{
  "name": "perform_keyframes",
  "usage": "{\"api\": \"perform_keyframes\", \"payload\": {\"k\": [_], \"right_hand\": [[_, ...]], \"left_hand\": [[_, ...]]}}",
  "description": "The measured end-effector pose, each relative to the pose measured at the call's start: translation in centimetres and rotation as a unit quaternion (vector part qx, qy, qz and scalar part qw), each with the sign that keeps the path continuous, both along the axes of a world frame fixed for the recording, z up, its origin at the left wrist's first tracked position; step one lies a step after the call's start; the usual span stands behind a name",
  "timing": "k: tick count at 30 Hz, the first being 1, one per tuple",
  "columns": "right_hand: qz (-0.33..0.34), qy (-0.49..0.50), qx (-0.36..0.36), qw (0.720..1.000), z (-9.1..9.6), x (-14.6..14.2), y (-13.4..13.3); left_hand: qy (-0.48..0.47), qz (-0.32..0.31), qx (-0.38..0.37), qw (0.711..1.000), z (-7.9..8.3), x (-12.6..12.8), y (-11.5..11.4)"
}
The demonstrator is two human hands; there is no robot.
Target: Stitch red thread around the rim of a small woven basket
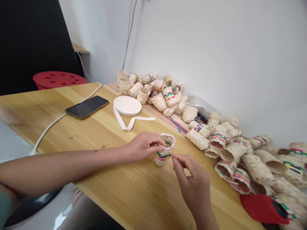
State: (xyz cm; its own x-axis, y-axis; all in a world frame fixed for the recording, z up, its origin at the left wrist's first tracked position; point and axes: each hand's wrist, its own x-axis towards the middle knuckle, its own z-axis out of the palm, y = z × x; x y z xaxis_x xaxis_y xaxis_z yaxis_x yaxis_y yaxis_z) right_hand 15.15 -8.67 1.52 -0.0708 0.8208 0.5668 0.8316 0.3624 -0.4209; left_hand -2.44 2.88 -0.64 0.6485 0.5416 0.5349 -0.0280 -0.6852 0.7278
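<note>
Small woven basket (164, 149) upright on table (100, 134), left hand (143, 146) pinching its near-left rim, right hand (192, 179) just right, fingertips pinched, probably on trim.

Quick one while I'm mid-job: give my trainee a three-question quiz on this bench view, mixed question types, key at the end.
1. True or false: the left hand pinches the rim of the small woven basket.
2. Which lies nearest the roll of white tape? A) the phone B) the red stool C) the red cloth
3. Fill in: the right hand touches the basket at its ___ side, by the coloured band.

Key
1. True; thumb and fingers are on the rim.
2. A.
3. Right; its fingertips meet the basket wall there. The pile of woven baskets lies along the wall, apart from both hands.
</note>
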Motion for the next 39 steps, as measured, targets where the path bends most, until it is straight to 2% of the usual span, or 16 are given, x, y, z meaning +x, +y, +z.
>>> {"api": "perform_keyframes", "payload": {"k": [19,25,30,39], "right_hand": [[-0.010,0.003,-0.012,1.000,-0.2,-0.3,0.1],[-0.020,0.019,-0.011,1.000,-0.1,-0.8,0.1],[-0.024,0.090,-0.053,0.994,-0.5,-1.3,0.1],[-0.013,0.263,-0.132,0.956,-1.5,-1.2,0.3]], "left_hand": [[0.009,0.016,0.058,0.998,0.2,0.0,-0.3],[-0.028,0.021,0.184,0.982,0.1,0.2,-0.6],[-0.060,0.041,0.256,0.964,-0.2,0.4,-1.5],[-0.059,0.088,0.380,0.919,0.1,-0.1,-1.1]]}}
